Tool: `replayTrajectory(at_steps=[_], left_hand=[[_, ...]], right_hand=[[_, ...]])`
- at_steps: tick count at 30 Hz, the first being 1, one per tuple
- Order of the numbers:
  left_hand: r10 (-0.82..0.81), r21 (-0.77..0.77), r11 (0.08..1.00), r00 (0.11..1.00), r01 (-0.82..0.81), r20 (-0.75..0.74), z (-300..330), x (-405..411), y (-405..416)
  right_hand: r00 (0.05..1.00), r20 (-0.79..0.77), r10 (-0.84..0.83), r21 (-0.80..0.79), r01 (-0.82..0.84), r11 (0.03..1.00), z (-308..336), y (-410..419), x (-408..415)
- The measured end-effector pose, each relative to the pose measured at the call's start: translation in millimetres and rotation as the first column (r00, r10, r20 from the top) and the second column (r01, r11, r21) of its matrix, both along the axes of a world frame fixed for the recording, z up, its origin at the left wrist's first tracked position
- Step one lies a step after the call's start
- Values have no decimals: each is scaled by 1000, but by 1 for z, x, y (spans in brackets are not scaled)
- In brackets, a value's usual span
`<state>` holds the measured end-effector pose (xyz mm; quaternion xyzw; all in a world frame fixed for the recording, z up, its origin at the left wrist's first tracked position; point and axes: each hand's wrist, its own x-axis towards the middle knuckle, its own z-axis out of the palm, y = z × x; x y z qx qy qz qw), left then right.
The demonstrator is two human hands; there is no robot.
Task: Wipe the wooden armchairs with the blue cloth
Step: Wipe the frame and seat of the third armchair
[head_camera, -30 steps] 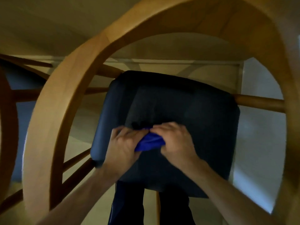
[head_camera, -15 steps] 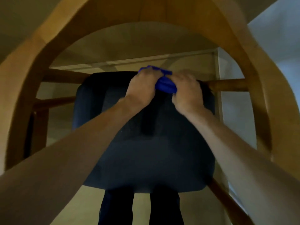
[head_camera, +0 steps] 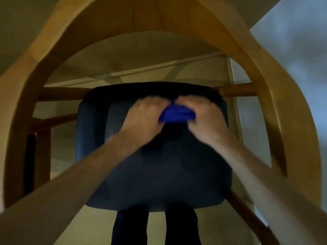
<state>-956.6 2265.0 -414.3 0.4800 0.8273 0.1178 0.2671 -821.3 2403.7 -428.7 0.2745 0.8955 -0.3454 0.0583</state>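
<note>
Head view: blurred left hand (head_camera: 144,119) and right hand (head_camera: 206,121) bunch blue cloth (head_camera: 177,114), mostly hidden.

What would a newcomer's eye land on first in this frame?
The bright blue cloth, bunched between the left hand and right hand near the far edge of the dark seat cushion. Next, the curved wooden armchair frame arching over the whole view.

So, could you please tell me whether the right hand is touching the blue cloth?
Touching: the head view shows the right hand with fingers curled over the blue cloth.
</note>
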Motion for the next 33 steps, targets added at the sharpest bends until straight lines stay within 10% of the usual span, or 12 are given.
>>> replayTrajectory(at_steps=[5,11,18,33], left_hand=[[-111,-52,992,994,112,12,-34,-21,103],[-291,-16,956,942,292,-167,-37,27,39],[-369,-111,915,917,387,149,-9,97,-60],[-277,7,960,957,279,-86,-47,39,94]], right_hand=[[987,56,-152,140,143,980,-31,52,-11],[979,161,-126,226,88,970,-29,-4,31],[947,316,49,-43,-37,998,8,-80,99],[968,18,-251,98,248,964,-33,26,49]])
